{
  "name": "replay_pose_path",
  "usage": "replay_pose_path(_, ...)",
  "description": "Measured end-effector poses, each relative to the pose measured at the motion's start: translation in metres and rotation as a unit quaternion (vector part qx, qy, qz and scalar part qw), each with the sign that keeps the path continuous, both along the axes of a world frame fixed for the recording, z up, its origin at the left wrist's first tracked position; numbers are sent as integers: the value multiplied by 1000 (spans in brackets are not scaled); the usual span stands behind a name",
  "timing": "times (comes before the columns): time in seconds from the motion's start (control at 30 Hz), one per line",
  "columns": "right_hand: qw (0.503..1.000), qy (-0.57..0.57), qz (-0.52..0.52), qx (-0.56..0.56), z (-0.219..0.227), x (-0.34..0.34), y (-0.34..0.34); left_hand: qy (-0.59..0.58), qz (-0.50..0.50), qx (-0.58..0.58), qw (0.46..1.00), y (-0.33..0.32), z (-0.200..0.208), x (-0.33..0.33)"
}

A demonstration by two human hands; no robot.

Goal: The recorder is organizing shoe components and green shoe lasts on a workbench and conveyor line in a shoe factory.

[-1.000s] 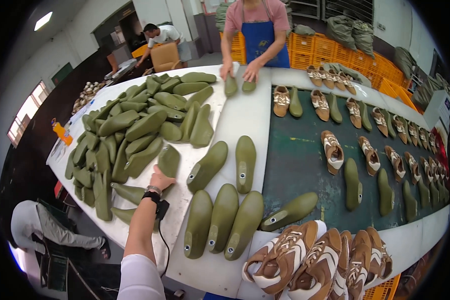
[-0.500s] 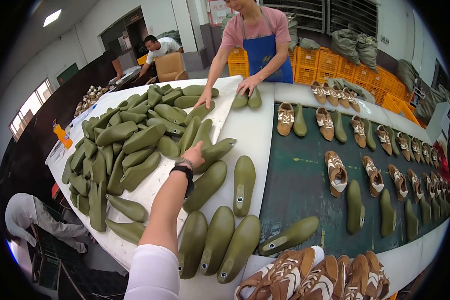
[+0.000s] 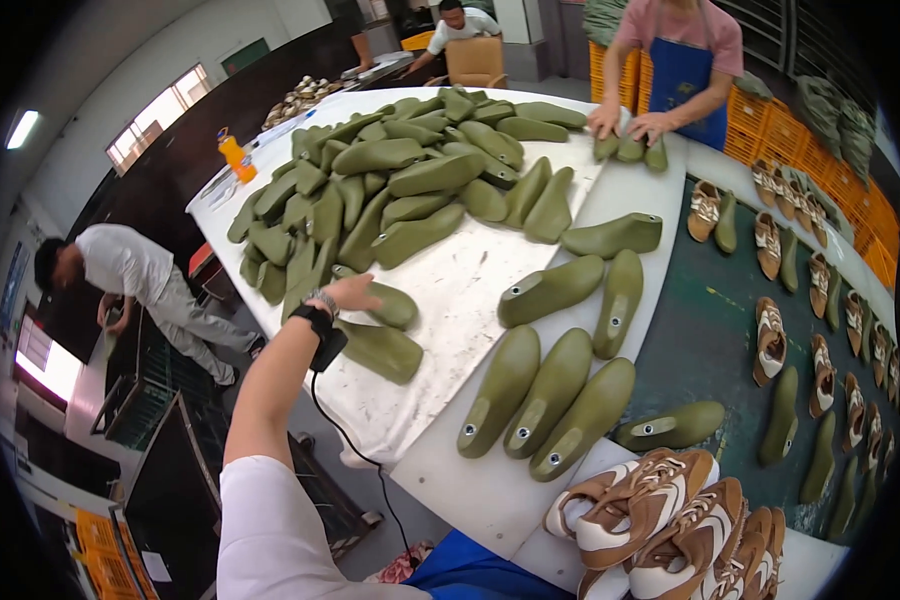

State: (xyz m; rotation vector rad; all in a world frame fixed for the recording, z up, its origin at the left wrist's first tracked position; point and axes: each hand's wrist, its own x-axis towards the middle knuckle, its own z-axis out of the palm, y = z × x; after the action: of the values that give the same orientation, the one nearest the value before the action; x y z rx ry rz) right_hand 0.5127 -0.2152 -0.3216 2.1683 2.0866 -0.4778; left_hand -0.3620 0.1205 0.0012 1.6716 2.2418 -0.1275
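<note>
My left hand (image 3: 350,293) reaches across the white table, fingers curled over an olive-green shoe last (image 3: 396,306) at the near edge of a large pile. A dark strap and a beaded bracelet circle the wrist. Just below the hand lies another green last (image 3: 382,352). The heap of lasts (image 3: 380,155) spreads over the table behind it. To the right, three lasts (image 3: 548,405) lie side by side, with more loose ones (image 3: 552,290) farther up. My right hand is out of view.
A dark green conveyor belt (image 3: 660,330) at right carries brown-and-white sneakers paired with lasts. Several sneakers (image 3: 660,510) pile up at the near right. Across the table a person in a blue apron (image 3: 685,85) handles lasts. A cable (image 3: 355,440) hangs from my wrist.
The view has swung left. My left hand has gone from pointing at lasts mid-table to gripping one at the pile's near edge. The aproned person's hands have come together over the lasts.
</note>
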Motion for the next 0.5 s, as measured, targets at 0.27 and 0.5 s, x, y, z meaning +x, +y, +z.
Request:
replay_pose_path(0.27,999,-7,24,30,15,4,20,152,-115,56,980,-89,-31,-2)
replay_pose_path(0.5,999,-3,27,45,22,3,28,41,-187,89,977,-87,-36,60)
